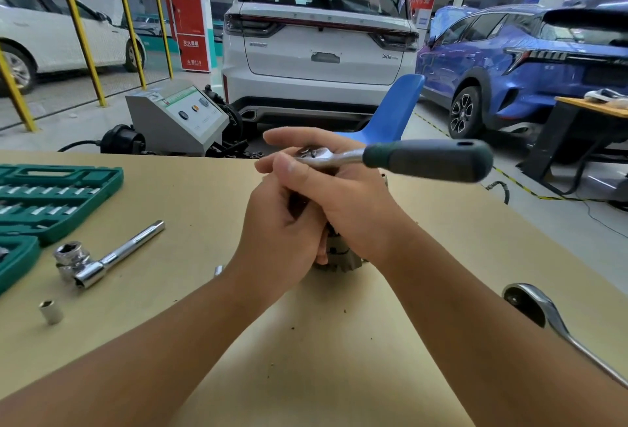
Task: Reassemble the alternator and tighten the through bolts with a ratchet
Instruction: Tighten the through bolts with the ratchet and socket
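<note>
Both hands, left hand [282,222] and right hand [343,202], were wrapped round the mostly hidden alternator [339,253] on the counter [204,222], ratchet [401,158] head pinned on top; looked heavy, rigid, best gripped by housing.

Glossy chromed-metal ratchet [339,155], matt rubbery grip; smooth matt board tabletop [323,341].

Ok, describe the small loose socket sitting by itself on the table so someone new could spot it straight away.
Start at the green socket case on the table's left edge, then drop down past the chrome sliding T-bar lying in front of it. The loose socket stands upright nearer the table's front edge. Unlike the bigger socket on the T-bar, it stands alone, touching nothing.
</note>
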Action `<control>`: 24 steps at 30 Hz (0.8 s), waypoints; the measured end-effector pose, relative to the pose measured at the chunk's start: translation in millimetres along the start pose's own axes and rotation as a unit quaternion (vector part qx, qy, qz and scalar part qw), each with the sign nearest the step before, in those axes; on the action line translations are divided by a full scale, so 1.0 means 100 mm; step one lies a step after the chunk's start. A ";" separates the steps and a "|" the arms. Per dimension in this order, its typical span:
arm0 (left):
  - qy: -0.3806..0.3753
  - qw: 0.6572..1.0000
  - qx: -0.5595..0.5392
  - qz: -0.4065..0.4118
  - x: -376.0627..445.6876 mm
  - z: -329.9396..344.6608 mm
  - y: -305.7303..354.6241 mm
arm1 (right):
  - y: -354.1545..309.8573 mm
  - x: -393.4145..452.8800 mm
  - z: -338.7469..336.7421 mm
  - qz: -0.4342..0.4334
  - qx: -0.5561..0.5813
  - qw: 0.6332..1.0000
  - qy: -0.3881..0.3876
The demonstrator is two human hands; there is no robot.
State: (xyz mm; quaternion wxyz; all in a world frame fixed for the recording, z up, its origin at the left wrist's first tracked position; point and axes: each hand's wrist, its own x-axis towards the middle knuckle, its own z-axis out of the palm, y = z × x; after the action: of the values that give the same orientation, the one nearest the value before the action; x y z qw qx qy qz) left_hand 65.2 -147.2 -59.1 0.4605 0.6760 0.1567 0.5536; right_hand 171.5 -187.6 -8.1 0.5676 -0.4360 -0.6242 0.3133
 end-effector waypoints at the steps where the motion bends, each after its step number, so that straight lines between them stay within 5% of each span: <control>1: 0.001 1.000 -0.002 -0.002 0.01 0.01 0.01 | 0.00 0.00 0.00 0.008 0.017 1.000 0.001; 6: 0.006 1.000 -0.011 0.019 -0.01 0.05 0.05 | -0.02 0.03 -0.05 0.066 0.136 0.988 0.013; 12: 0.011 1.000 0.006 0.007 -0.03 0.03 0.03 | 0.02 0.03 -0.03 -0.005 0.015 1.000 -0.013; 20: -0.041 0.997 -0.044 0.042 -0.05 0.04 0.05 | -0.01 0.06 -0.04 0.082 0.169 0.982 0.010; 24: -0.037 0.998 -0.045 0.033 -0.05 0.02 0.03 | -0.01 0.05 -0.05 0.040 0.145 0.989 0.010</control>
State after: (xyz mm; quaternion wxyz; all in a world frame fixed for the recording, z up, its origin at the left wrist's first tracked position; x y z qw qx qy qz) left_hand 64.7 -153.7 -59.5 0.4774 0.6790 0.0922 0.5500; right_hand 175.9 -184.0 -4.4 0.6179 -0.3768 -0.5483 0.4190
